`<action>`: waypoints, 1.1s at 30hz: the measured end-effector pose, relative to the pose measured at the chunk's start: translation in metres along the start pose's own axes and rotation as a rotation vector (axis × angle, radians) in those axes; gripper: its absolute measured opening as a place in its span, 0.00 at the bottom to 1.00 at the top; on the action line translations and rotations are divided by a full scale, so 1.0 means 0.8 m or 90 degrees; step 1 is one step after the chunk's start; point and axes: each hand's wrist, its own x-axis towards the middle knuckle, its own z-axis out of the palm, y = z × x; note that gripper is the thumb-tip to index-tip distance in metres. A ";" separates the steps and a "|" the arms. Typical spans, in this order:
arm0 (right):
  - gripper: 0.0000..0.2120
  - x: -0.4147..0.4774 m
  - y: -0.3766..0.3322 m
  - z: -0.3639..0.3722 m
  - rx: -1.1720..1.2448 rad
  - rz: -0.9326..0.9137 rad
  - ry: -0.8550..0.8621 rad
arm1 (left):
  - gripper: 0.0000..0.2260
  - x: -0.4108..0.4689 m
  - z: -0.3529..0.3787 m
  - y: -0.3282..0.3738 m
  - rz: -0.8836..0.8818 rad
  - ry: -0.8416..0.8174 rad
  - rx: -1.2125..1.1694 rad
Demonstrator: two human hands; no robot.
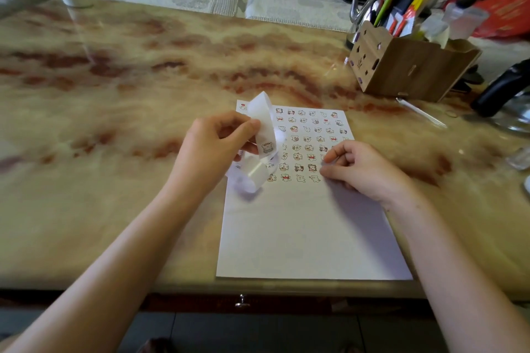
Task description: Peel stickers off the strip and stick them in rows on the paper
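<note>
The left hand [213, 146] pinches the curling sticker strip [265, 135] above the paper's [309, 232] left side; the right hand [361, 169], fingers curled, presses the paper's lowest sticker row; the paper lies at the bench's [114, 123] near edge.

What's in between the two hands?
In the head view, between the left hand holding the curly white sticker strip and the right hand, the white paper shows rows of little cartoon stickers.

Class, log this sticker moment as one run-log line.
left hand: holds strip | right hand: fingertips on paper | rows: upper half filled
</note>
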 end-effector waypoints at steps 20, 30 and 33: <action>0.07 -0.039 -0.065 0.056 0.119 -0.376 0.097 | 0.09 0.000 0.005 -0.002 0.047 0.015 -0.008; 0.07 -0.035 -0.062 0.053 0.119 -0.379 0.138 | 0.07 -0.002 0.005 -0.002 0.018 -0.037 0.010; 0.06 -0.035 -0.061 0.053 0.118 -0.384 0.138 | 0.07 -0.002 0.005 -0.002 0.017 -0.035 0.009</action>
